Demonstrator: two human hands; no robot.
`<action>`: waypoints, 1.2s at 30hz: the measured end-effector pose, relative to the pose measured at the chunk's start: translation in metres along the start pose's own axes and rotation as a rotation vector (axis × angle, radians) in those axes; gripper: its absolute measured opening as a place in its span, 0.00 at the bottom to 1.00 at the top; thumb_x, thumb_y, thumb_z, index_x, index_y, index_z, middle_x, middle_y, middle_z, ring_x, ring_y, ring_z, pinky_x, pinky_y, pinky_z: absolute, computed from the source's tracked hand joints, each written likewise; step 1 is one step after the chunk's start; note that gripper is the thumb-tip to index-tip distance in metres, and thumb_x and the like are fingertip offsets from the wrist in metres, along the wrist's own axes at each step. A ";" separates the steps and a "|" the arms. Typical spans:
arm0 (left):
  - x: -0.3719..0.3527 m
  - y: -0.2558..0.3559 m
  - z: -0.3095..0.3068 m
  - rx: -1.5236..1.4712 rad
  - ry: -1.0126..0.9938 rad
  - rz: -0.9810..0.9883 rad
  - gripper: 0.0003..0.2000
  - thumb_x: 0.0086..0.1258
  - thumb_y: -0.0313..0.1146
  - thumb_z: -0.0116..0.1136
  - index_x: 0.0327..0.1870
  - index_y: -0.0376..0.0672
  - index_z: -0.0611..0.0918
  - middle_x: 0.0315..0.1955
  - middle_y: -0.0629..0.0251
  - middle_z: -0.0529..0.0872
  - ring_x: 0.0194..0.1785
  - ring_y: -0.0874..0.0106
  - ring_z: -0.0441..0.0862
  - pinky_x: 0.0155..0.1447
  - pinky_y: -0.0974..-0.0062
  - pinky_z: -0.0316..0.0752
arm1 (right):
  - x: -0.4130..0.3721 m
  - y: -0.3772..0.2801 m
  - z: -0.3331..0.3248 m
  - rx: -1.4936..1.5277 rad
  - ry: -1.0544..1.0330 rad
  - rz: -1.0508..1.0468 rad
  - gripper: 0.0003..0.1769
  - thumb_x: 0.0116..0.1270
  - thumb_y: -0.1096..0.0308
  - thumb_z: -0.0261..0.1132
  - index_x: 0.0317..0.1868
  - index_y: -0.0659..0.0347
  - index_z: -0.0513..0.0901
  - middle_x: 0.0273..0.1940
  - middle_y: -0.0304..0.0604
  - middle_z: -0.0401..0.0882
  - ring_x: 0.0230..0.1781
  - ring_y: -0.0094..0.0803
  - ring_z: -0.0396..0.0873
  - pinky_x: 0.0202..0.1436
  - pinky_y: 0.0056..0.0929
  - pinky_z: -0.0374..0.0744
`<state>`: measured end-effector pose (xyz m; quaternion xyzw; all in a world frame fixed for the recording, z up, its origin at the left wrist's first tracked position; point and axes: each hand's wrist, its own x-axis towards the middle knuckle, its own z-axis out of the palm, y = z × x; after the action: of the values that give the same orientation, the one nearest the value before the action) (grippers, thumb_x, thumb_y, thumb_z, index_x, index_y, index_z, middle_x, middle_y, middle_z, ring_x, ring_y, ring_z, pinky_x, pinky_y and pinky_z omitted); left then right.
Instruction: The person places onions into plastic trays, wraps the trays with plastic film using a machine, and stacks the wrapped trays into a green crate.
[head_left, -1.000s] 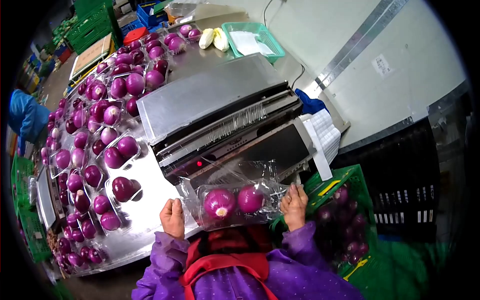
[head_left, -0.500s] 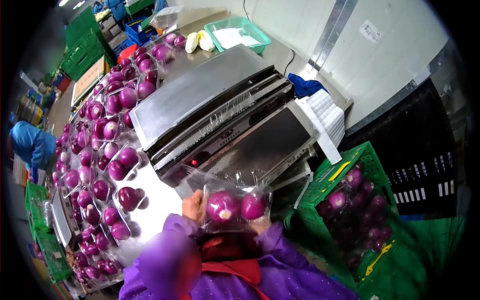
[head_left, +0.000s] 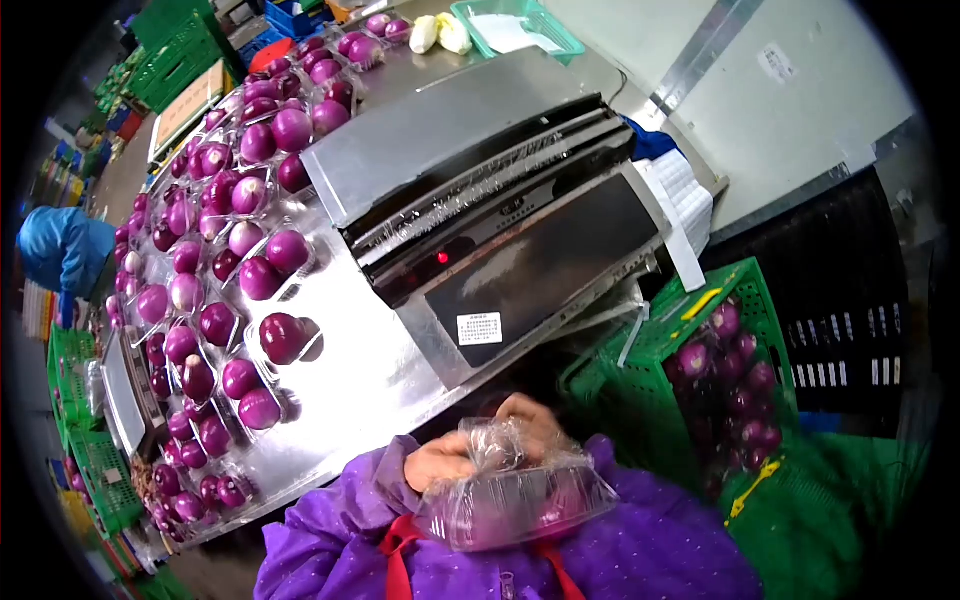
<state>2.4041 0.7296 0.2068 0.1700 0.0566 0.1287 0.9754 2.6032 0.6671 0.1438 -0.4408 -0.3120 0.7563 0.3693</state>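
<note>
A clear plastic tray of red onions [head_left: 520,508] is tipped up against my purple jacket, its ribbed underside facing the camera. The onions show only dimly through the plastic. Cling film [head_left: 495,442] is bunched above the tray. From the left, my left hand [head_left: 440,461] closes on the film with bent fingers. My right hand [head_left: 532,424] grips the bunched film at the tray's upper edge. Just beyond both hands stands the film wrapping machine [head_left: 545,275], with a red light lit and film stretched across its slot.
Several trays of red onions [head_left: 258,278] cover the steel table [head_left: 385,375] on the left. A green crate [head_left: 640,375] with more onions stands at right. Pale cabbages [head_left: 438,34] and a teal basket [head_left: 515,30] are at the back. A person in blue [head_left: 65,250] bends at far left.
The onion tray has come down and toward my body, tilting so its underside shows. Both hands have moved from its sides to the film gathered on it. The camera view has shifted.
</note>
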 end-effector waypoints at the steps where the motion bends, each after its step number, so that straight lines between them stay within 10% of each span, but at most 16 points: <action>1: -0.003 -0.002 0.000 -0.028 -0.034 -0.090 0.26 0.66 0.33 0.54 0.64 0.35 0.64 0.62 0.57 0.67 0.64 0.68 0.65 0.67 0.70 0.59 | -0.001 -0.020 -0.003 0.011 0.133 -0.049 0.11 0.64 0.68 0.58 0.45 0.60 0.71 0.37 0.39 0.75 0.40 0.24 0.74 0.41 0.24 0.73; 4: 0.001 -0.005 0.002 -0.136 -0.032 -0.205 0.28 0.69 0.31 0.47 0.69 0.37 0.56 0.66 0.58 0.62 0.67 0.69 0.61 0.68 0.71 0.56 | -0.010 -0.095 -0.012 0.188 0.424 -0.400 0.13 0.67 0.64 0.53 0.45 0.64 0.72 0.42 0.44 0.76 0.47 0.27 0.74 0.53 0.26 0.69; 6: 0.001 -0.013 0.002 -0.182 0.028 -0.253 0.28 0.70 0.30 0.45 0.70 0.37 0.54 0.66 0.57 0.61 0.68 0.68 0.60 0.69 0.71 0.56 | -0.027 -0.147 0.012 0.026 0.200 -0.698 0.16 0.69 0.64 0.49 0.50 0.66 0.72 0.52 0.53 0.74 0.55 0.35 0.72 0.59 0.31 0.66; 10: 0.008 -0.032 -0.001 0.233 0.080 -0.074 0.28 0.71 0.36 0.43 0.69 0.37 0.53 0.66 0.56 0.59 0.68 0.66 0.58 0.69 0.68 0.56 | -0.052 -0.127 0.029 -0.660 -0.599 -0.533 0.40 0.58 0.53 0.66 0.67 0.60 0.60 0.65 0.50 0.62 0.67 0.43 0.58 0.68 0.37 0.57; 12: 0.019 -0.042 -0.013 -0.516 0.252 -0.211 0.26 0.72 0.41 0.43 0.66 0.36 0.60 0.61 0.54 0.68 0.63 0.64 0.67 0.66 0.66 0.62 | -0.075 -0.106 -0.009 -0.414 -0.525 -0.325 0.43 0.58 0.51 0.67 0.68 0.59 0.58 0.65 0.46 0.60 0.68 0.38 0.56 0.69 0.35 0.55; 14: 0.025 -0.043 -0.004 -0.662 0.209 -0.059 0.23 0.71 0.38 0.46 0.64 0.36 0.64 0.58 0.55 0.73 0.60 0.64 0.71 0.66 0.67 0.64 | -0.105 -0.064 -0.031 -0.142 -0.359 -0.365 0.43 0.60 0.51 0.65 0.69 0.58 0.55 0.66 0.44 0.58 0.69 0.37 0.53 0.70 0.34 0.53; 16: 0.036 -0.055 -0.024 -0.309 0.264 -0.044 0.22 0.71 0.37 0.46 0.63 0.35 0.65 0.56 0.55 0.74 0.58 0.64 0.72 0.64 0.67 0.66 | -0.118 -0.009 -0.022 0.414 -0.142 -0.335 0.44 0.61 0.51 0.64 0.70 0.59 0.52 0.67 0.44 0.57 0.70 0.34 0.50 0.71 0.32 0.49; 20: 0.078 -0.071 -0.029 0.386 0.349 0.003 0.20 0.68 0.31 0.48 0.60 0.35 0.68 0.53 0.55 0.76 0.55 0.66 0.75 0.61 0.70 0.69 | -0.117 0.094 -0.084 -0.141 0.478 -0.443 0.25 0.67 0.51 0.55 0.57 0.60 0.69 0.53 0.43 0.72 0.50 0.37 0.71 0.50 0.39 0.71; 22: 0.131 -0.060 0.041 0.709 0.379 0.004 0.20 0.63 0.23 0.49 0.57 0.34 0.70 0.50 0.55 0.78 0.54 0.68 0.75 0.58 0.73 0.70 | -0.149 0.078 -0.090 0.911 0.438 -0.331 0.24 0.73 0.51 0.43 0.59 0.59 0.69 0.55 0.43 0.73 0.50 0.38 0.74 0.52 0.39 0.74; 24: 0.194 -0.056 0.045 0.983 0.130 -0.058 0.20 0.60 0.21 0.47 0.57 0.34 0.71 0.49 0.56 0.78 0.54 0.69 0.75 0.58 0.73 0.68 | -0.190 0.079 -0.142 1.263 0.315 -0.521 0.28 0.74 0.49 0.38 0.66 0.58 0.60 0.61 0.47 0.67 0.60 0.38 0.69 0.62 0.39 0.71; 29: 0.351 -0.115 0.045 1.798 -0.357 0.144 0.22 0.62 0.33 0.55 0.59 0.44 0.71 0.57 0.55 0.73 0.62 0.57 0.68 0.65 0.61 0.59 | -0.326 0.008 -0.224 0.730 1.073 -0.674 0.25 0.71 0.52 0.48 0.60 0.61 0.68 0.56 0.43 0.73 0.55 0.34 0.74 0.58 0.35 0.73; 36: 0.437 -0.162 -0.034 2.478 -0.805 -0.069 0.40 0.48 0.54 0.66 0.66 0.59 0.64 0.70 0.61 0.50 0.73 0.58 0.44 0.70 0.45 0.41 | -0.381 0.017 -0.326 -0.032 1.110 -0.246 0.21 0.70 0.59 0.53 0.59 0.59 0.72 0.39 0.31 0.74 0.33 0.18 0.67 0.39 0.19 0.70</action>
<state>2.8560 0.7113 0.0902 0.9761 -0.1534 -0.0935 0.1224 3.0200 0.3882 0.1610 -0.7382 -0.1318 0.3578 0.5565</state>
